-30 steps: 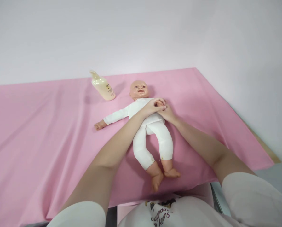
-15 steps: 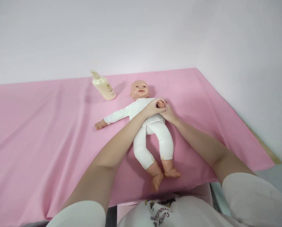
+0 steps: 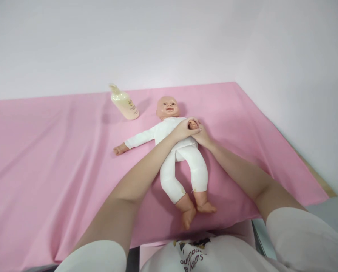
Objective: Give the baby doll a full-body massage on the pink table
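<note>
Pink sheet [image 3: 44,158] spread over the surface, wrinkled toward its left edge. Near the far edge, left of centre, a cream lotion bottle [image 3: 124,102] lies tilted, apart from everything else. Centre: a doll [image 3: 182,151] in a white suit lies on its back, head toward the far edge, feet toward the near edge; one sleeve stretches out leftward, its small hand resting on the sheet. The left hand [image 3: 182,130] reaches across the doll's chest, its grip curled closed around the doll's other small hand [image 3: 192,124] at the doll's right-facing shoulder. The right hand [image 3: 202,136] meets it from the right side, fingers cupped beneath and touching the left hand; how tightly its grip closes cannot be told.
</note>
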The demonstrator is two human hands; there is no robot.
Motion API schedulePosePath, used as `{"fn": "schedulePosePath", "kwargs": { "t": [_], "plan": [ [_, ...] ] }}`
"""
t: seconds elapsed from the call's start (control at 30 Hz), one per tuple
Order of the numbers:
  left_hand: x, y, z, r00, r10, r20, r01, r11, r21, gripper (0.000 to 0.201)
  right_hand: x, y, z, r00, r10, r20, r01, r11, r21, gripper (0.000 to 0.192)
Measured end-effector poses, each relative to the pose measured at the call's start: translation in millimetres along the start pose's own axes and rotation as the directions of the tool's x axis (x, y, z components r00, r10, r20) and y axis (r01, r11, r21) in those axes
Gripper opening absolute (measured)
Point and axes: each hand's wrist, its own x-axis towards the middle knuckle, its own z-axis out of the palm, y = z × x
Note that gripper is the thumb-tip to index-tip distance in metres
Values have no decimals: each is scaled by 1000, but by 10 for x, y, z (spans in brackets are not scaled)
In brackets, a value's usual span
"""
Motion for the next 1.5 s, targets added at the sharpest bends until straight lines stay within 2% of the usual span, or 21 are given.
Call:
{"fn": "schedulePosePath", "kwargs": {
  "t": [0.57,0.9,1.5],
  "plan": [
    [-6,14,-4,1000,3,11,-3,1000,13,22,0,3,9,1000,3,24,-4,999,34,19],
    [-7,41,-4,1000,7,-3,-7,1000,15,31,7,33,-14,1000,6,28,-5,999,-39,21],
    [-1,27,-9,1000,6,-7,-6,1000,27,19,11,76,12,998,-42,45,40,998,51,21]
  ]
}}
